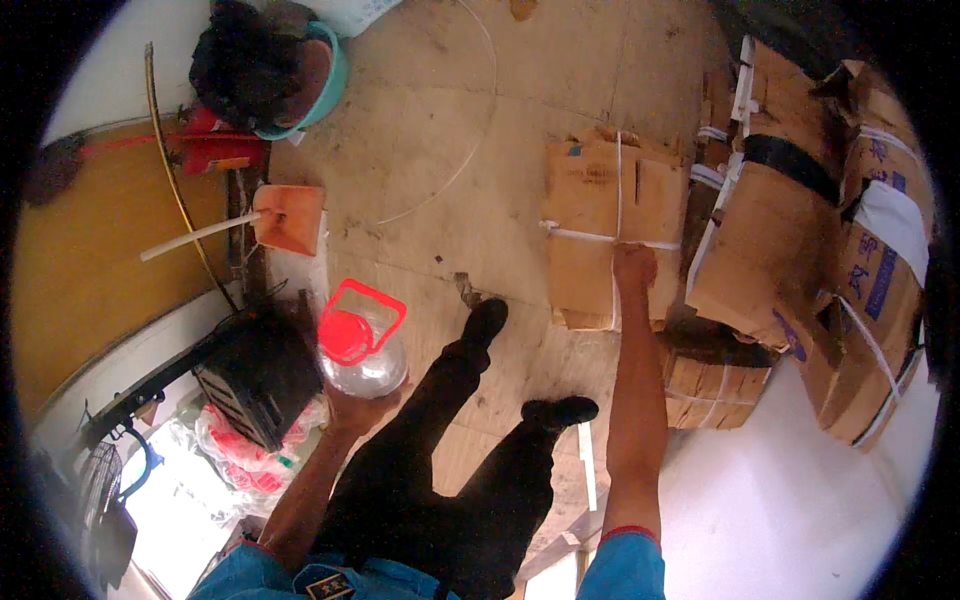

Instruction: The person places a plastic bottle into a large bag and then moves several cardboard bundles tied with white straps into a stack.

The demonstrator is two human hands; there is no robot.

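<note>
My left hand (356, 411) holds a clear plastic jug (376, 373) with a red cap (346, 336) and a red carry handle (388, 298). The fingers wrap around the jug's side, partly hidden by it. With the arm stretched forward, my right hand (636, 266) is closed in a fist on the white strap (619, 187) of a bundle of flattened cardboard (583, 199). One strap runs lengthwise over this bundle and another crosses it. The palm side of the fist is hidden.
Taller strapped cardboard bundles (780, 217) lean at the right, near a smaller cardboard stack (716, 386). To the left are a black case (259, 375), plastic bags (247, 457), an orange dustpan (292, 220) and a teal basin (334, 82) with dark contents. A thin cord (472, 154) lies on the floor.
</note>
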